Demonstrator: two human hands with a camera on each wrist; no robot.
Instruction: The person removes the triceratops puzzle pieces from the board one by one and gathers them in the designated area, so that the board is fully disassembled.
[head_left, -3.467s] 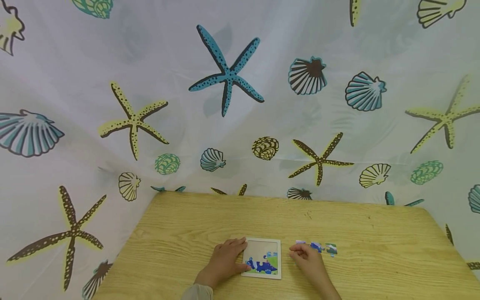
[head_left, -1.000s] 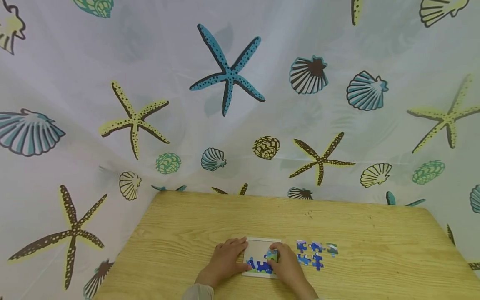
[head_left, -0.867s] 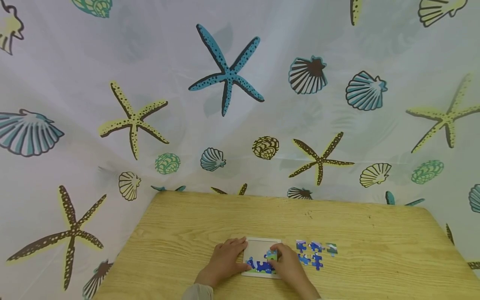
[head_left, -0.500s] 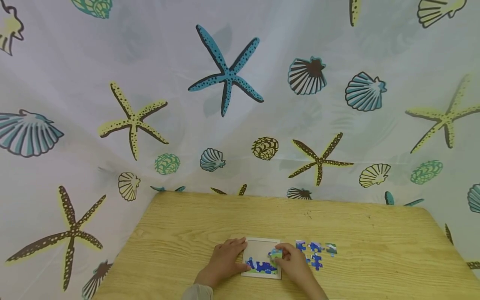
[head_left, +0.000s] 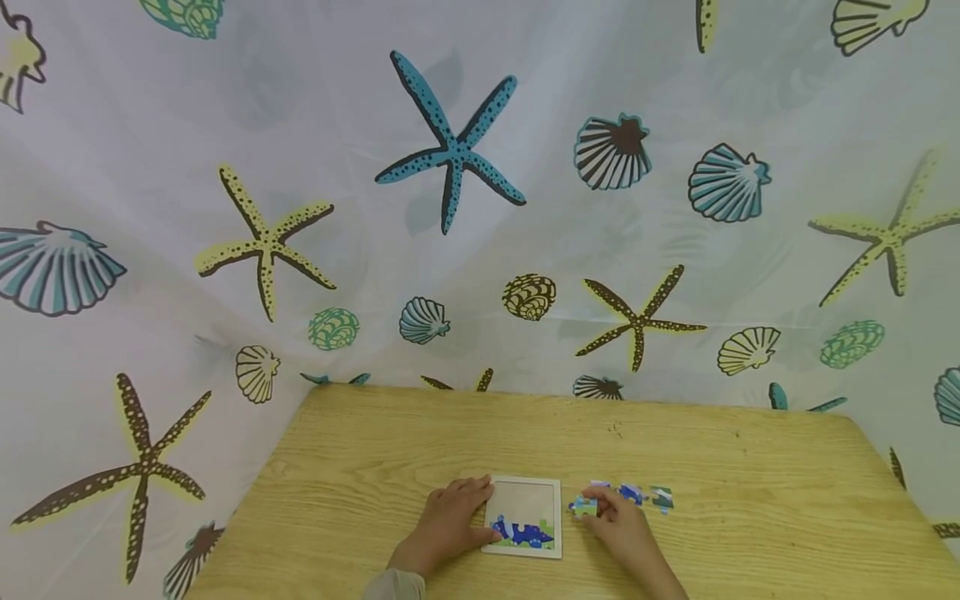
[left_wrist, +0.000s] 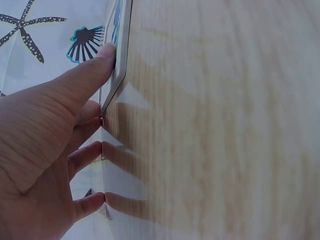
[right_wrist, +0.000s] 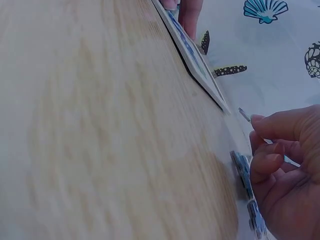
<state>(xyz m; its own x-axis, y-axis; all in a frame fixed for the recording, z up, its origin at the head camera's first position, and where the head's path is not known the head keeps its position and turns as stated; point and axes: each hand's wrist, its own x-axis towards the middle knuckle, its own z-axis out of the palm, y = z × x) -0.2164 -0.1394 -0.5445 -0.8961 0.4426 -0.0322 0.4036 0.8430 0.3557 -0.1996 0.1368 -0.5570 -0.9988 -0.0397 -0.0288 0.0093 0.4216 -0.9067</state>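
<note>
A small white-framed jigsaw tray (head_left: 557, 533) lies on the table, with a blue dinosaur picture (head_left: 528, 533) along its lower part. My left hand (head_left: 450, 518) rests at the tray's left side. Its thumb (left_wrist: 85, 82) presses on the tray's edge, while the other fingers touch the table beside it. To the right of the tray, my right hand (head_left: 618, 525) pinches a green and light-blue jigsaw piece (head_left: 585, 507) between thumb and fingers. In the right wrist view, that jigsaw piece (right_wrist: 244, 114) shows edge-on at the fingertips.
Loose jigsaw pieces (head_left: 662, 497) lie on the wooden table (head_left: 375, 450) beyond my right hand, which partly covers them. Behind the table hangs a white cloth (head_left: 360, 250) printed with starfish and shells.
My right hand has lifted the green and light-blue jigsaw piece out of the tray's right side and carried it rightward, off the tray. My left hand has stayed in place.
</note>
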